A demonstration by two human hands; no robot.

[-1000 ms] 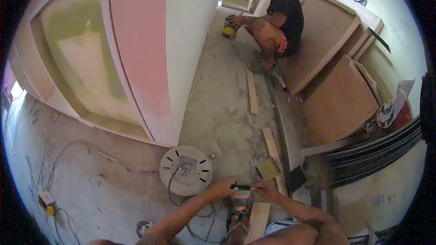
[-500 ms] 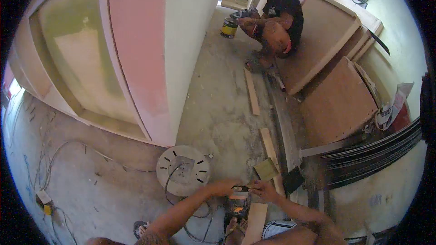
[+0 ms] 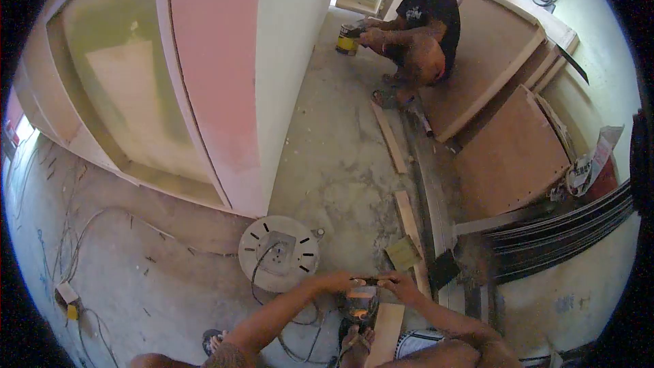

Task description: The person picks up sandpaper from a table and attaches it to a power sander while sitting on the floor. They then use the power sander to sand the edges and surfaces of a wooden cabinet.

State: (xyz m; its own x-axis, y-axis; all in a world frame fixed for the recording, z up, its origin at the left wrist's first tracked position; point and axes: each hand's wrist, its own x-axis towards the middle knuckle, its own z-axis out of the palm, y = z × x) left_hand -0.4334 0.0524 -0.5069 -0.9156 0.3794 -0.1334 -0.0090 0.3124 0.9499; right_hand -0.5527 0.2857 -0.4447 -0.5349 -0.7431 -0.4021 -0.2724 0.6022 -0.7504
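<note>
My left hand point(image 3: 338, 282) is at the lower middle, its fingers closed at the left end of a small dark piece point(image 3: 366, 281). At the piece's right end my right hand point(image 3: 400, 286) pinches it. Just below both hands an orange and black power tool point(image 3: 361, 304) stands on the floor, close to my foot. A pale wooden board point(image 3: 387, 330) lies right of the tool. What the dark piece is cannot be made out.
A round cable reel point(image 3: 278, 253) and its cord lie left. Wood strips point(image 3: 410, 228) and a greenish block point(image 3: 402, 254) lie ahead. Another person point(image 3: 436, 20) squats further off beside a yellow can point(image 3: 346, 41). Black metal lengths point(image 3: 558, 232) are at right.
The view has shifted slightly. My hands remain together above the tool. The other person's hands have moved a little over the can.
</note>
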